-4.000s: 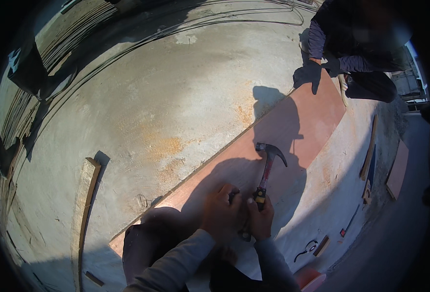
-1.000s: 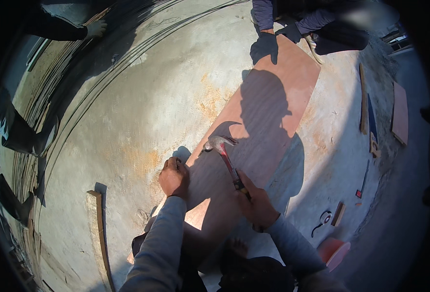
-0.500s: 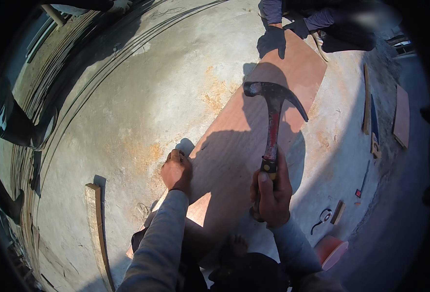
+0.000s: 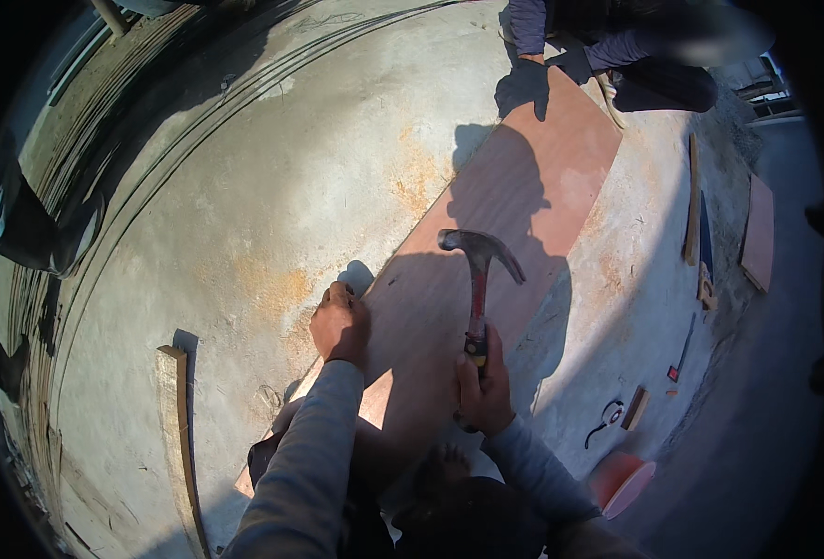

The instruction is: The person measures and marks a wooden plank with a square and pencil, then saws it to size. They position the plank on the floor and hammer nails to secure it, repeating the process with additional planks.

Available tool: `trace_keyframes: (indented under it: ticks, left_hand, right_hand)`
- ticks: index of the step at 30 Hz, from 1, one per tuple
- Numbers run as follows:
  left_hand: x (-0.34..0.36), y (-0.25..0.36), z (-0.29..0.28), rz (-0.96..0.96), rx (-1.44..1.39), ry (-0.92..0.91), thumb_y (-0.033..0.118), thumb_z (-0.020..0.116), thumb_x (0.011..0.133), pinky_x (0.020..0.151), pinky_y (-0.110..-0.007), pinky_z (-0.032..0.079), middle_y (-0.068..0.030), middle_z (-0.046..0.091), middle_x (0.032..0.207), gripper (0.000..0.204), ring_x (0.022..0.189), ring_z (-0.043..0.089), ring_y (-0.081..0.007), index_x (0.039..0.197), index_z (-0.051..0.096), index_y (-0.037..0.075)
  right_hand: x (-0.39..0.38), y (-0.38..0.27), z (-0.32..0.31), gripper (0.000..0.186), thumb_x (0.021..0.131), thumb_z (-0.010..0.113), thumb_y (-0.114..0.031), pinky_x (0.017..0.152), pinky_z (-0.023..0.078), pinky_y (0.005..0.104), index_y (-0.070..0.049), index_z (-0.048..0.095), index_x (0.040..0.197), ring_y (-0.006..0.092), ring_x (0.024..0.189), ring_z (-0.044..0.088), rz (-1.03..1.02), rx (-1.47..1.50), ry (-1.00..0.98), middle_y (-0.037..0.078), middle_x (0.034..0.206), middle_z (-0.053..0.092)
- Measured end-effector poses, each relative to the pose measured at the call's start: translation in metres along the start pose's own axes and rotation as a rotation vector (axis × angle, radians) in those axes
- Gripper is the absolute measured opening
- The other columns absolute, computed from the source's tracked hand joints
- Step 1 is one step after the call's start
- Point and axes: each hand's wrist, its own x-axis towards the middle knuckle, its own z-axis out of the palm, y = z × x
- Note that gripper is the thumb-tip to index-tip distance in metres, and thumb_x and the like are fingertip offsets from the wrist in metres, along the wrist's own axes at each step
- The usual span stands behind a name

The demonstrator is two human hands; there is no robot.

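A reddish plywood board [image 4: 575, 126] lies slantwise on the concrete, running from my feet to a co-worker at the far end. My left hand [image 4: 342, 323] is closed at the board's left edge; its fingertips curl down out of sight, so I cannot make out whether it pinches anything. In my right hand [image 4: 487, 396] is a claw hammer [image 4: 478, 279] with a worn red shaft and a black and yellow grip. The hammer's head is above the board, its face toward the left and its claw toward the right. The co-worker's dark-gloved hand [image 4: 524, 88] rests on the board's far edge.
Long metal rods [image 4: 104, 140] run along the left. A wood strip [image 4: 177, 429] lies left of my arm. To the right are a tape measure [image 4: 610, 413], a small wood block [image 4: 635, 408], a handsaw [image 4: 707, 279], a plywood offcut [image 4: 758, 233] and a reddish container [image 4: 622, 480].
My right hand has lowered the hammer toward the board and drawn it slightly left. My left hand stays at the board's edge. The co-worker's gloved hands remain at the far end.
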Motion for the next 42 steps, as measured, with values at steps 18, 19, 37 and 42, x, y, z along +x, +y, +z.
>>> trace_keyframes:
  ticks: [18, 19, 37, 42]
  left_hand:
    - [0.002, 0.001, -0.003, -0.052, -0.061, -0.034, 0.015, 0.052, 0.091, 0.079, -0.05, 0.053, -0.0216, 0.071, 0.098, 0.017, 0.088, 0.069, -0.0419, 0.104, 0.059, 0.006]
    - [0.002, 0.0, -0.003, -0.032, -0.091, 0.0, 0.015, 0.052, 0.092, 0.079, -0.05, 0.053, -0.0228, 0.07, 0.095, 0.017, 0.088, 0.068, -0.0428, 0.104, 0.059, 0.006]
    - [0.003, -0.011, -0.006, 0.032, -0.374, 0.008, 0.008, 0.05, 0.089, 0.074, -0.051, 0.051, -0.0184, 0.059, 0.106, 0.019, 0.089, 0.064, -0.0414, 0.108, 0.053, 0.005]
    - [0.002, -0.009, -0.005, -0.059, -0.464, 0.063, 0.003, 0.046, 0.087, 0.079, -0.05, 0.05, -0.0238, 0.057, 0.104, 0.024, 0.092, 0.061, -0.0425, 0.11, 0.053, -0.002]
  right_hand:
    - [0.005, -0.002, 0.009, 0.052, 0.098, 0.053, -0.008, 0.057, 0.05, 0.0282, 0.004, 0.034, 0.145, 0.011, 0.064, 0.059, -0.245, 0.239, 0.124, 0.008, 0.08, 0.059]
    - [0.001, -0.001, 0.007, 0.051, 0.098, 0.054, -0.009, 0.059, 0.051, 0.031, 0.002, 0.036, 0.144, 0.0162, 0.066, 0.062, -0.2, 0.179, 0.085, 0.011, 0.083, 0.061]
    - [0.001, -0.059, -0.005, 0.055, 0.09, 0.064, -0.006, 0.074, 0.057, 0.043, -0.001, 0.044, 0.141, 0.0403, 0.084, 0.069, -0.174, -0.539, -0.255, 0.021, 0.095, 0.066]
    - [0.025, -0.037, -0.021, 0.049, 0.091, 0.063, -0.012, 0.068, 0.056, 0.048, -0.006, 0.046, 0.137, 0.0427, 0.08, 0.067, -0.126, -0.742, -0.429, 0.021, 0.093, 0.065]
